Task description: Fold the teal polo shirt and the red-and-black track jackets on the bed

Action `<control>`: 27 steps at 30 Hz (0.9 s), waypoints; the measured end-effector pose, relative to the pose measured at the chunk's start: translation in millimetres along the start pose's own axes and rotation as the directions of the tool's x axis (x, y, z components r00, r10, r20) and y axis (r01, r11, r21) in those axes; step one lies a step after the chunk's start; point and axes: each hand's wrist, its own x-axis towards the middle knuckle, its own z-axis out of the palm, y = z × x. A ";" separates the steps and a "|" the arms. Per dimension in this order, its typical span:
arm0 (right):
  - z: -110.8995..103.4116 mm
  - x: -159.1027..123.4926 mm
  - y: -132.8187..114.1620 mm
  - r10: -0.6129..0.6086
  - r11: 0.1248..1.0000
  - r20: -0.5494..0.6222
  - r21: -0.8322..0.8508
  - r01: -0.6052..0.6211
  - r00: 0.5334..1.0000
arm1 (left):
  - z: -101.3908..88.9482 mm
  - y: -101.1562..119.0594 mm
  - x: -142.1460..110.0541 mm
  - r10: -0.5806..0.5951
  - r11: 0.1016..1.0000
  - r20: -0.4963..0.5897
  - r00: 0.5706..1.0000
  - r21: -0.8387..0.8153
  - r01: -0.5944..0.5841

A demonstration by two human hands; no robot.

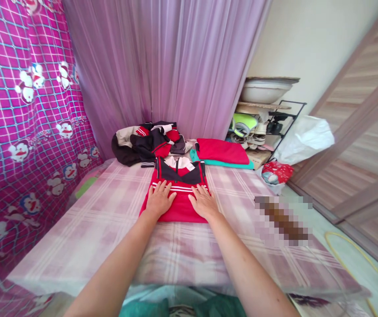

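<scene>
In the middle of the table lies a folded red jacket point(179, 211) with a dark collar area, white stripes and a zip at its far end. My left hand point(160, 199) rests flat on the left side of the jacket, fingers spread. On its right side lies my right hand point(204, 201), also flat with the fingers apart. Both palms face down on the cloth and grip nothing. Just beyond the jacket is a loose heap of dark, red and grey clothes point(157, 141). A folded red garment point(222, 151) sits on a folded teal garment point(242, 165) at the back right.
A checked cloth point(93, 233) covers the table. Purple curtains point(169, 66) hang behind it, and a patterned pink cloth point(43, 145) hangs at the left. To the right stand a shoe rack point(286, 110) with a white basin point(266, 91) and plastic bags point(304, 138). A blurred-out patch covers something on the table's right.
</scene>
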 end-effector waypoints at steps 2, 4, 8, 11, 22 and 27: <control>-3.9 0.8 0.2 0.017 0.999 0.015 0.028 -0.017 1.000 | -2.1 1.4 0.7 -0.009 1.000 0.020 1.000 -0.002 0.009; -9.7 2.4 -5.3 0.041 0.998 0.043 0.055 -0.043 0.998 | -2.4 3.9 1.4 -0.010 1.000 0.034 0.999 0.005 0.010; -20.3 2.9 -26.3 0.024 0.998 -0.135 0.053 -0.017 0.991 | -0.2 6.8 1.0 -0.017 0.999 0.042 0.999 0.029 0.016; -16.9 -1.0 -33.2 -0.143 0.988 -0.201 0.023 0.151 0.969 | 0.7 6.0 -0.2 -0.006 1.000 0.025 1.000 0.020 0.005; 2.0 -1.9 3.7 -0.021 0.998 -0.013 0.066 0.022 1.000 | 0.8 0.2 -1.0 0.011 0.999 0.007 1.000 -0.035 -0.011; 2.4 -3.4 -2.7 -0.021 0.998 -0.040 0.059 0.024 0.999 | -8.6 12.3 0.3 0.008 1.000 -0.042 0.999 0.014 -0.007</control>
